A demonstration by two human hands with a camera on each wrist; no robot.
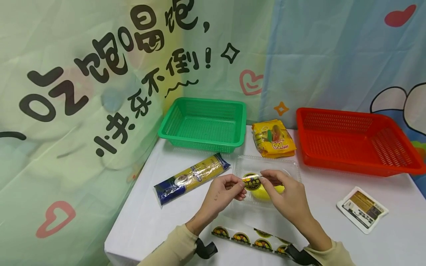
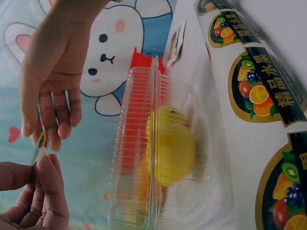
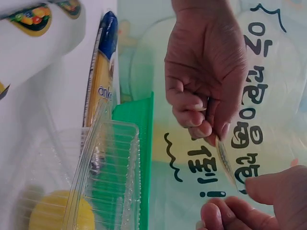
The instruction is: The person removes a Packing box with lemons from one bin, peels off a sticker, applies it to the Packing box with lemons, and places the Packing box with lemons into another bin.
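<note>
Both hands hold a small round fruit label sticker (image 1: 252,181), dark with gold lettering, over a clear plastic clamshell box (image 1: 240,162). My left hand (image 1: 222,190) pinches its left edge between thumb and fingers. At the opposite edge, my right hand (image 1: 286,194) has it between thumb and index finger, the other fingers extended. Inside the lidded box lies a rounded yellow fruit (image 2: 172,146), partly hidden by the right hand in the head view. Below the hands, a strip of matching fruit labels (image 1: 251,240) on white backing lies across the table.
A yellow-and-blue pasta packet (image 1: 193,177) lies left of the box. Behind stand a green basket (image 1: 203,142) and, farther right, a red basket (image 1: 352,162). A yellow snack bag (image 1: 274,139) sits between them. A white flat packet (image 1: 362,210) rests at right.
</note>
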